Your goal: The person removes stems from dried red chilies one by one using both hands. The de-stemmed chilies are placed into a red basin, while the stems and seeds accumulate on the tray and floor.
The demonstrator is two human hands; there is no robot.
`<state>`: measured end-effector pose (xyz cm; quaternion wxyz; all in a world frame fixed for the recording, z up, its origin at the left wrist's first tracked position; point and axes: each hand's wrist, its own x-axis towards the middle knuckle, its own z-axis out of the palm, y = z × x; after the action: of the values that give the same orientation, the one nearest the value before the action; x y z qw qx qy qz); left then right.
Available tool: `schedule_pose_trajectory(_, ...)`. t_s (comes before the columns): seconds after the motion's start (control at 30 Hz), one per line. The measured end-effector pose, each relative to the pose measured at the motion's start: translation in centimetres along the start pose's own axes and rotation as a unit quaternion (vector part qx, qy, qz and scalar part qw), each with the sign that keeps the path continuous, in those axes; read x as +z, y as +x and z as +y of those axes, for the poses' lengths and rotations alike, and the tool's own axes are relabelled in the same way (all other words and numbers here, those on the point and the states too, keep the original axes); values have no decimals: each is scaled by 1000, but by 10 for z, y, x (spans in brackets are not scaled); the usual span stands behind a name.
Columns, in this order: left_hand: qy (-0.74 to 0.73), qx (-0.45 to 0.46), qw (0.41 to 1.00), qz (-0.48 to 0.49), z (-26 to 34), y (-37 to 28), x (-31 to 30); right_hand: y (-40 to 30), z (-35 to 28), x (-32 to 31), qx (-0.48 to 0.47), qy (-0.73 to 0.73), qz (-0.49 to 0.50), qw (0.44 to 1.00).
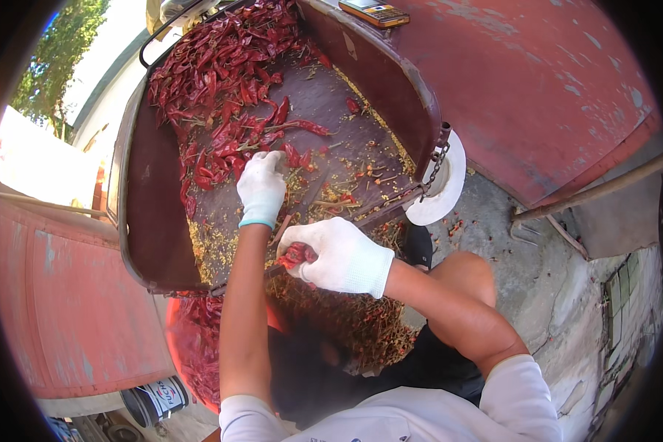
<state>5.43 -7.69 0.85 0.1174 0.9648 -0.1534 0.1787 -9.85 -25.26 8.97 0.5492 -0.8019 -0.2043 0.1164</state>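
Observation:
Dried red chilli peppers (221, 72) are heaped at the far end of a maroon metal cart bed (320, 154). My left hand (262, 185), in a white knit glove, is at the near edge of the heap with its fingers curled. Whether it pinches a pepper cannot be told, since the fingertips are partly hidden. Closer to me, my right hand (331, 255), gloved alike, is closed around a small bunch of dried chillies (297, 254) above the bed's open edge. Loose yellow seeds (212, 248) and broken stems (337, 205) lie scattered on the bed around both hands.
Below the bed's edge, a red tub (196, 348) holds chillies beside a pile of stems (378, 326). A chain (437, 168) hangs at the bed's right corner, near a white round object (454, 188). A phone (375, 12) rests by the side wall. A bucket (160, 399) stands lower left.

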Motion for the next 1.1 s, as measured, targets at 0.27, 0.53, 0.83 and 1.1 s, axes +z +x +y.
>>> schedule_pose_trajectory(0.27,118,57,991,-33,-18,19,26,3,6,0,-21,-71,13,997)
schedule_pose_trajectory(0.53,-328,-132,935,36,-11,-26,-32,11,9,-4,22,-21,127,991)
schedule_pose_trajectory(0.83,-566,-205,798,40,52,-94,-106,18,-6,1,91,316,105,938)
schedule_pose_trajectory(1.1,-378,-140,911,88,43,-104,-105,20,6,14,83,231,146,958)
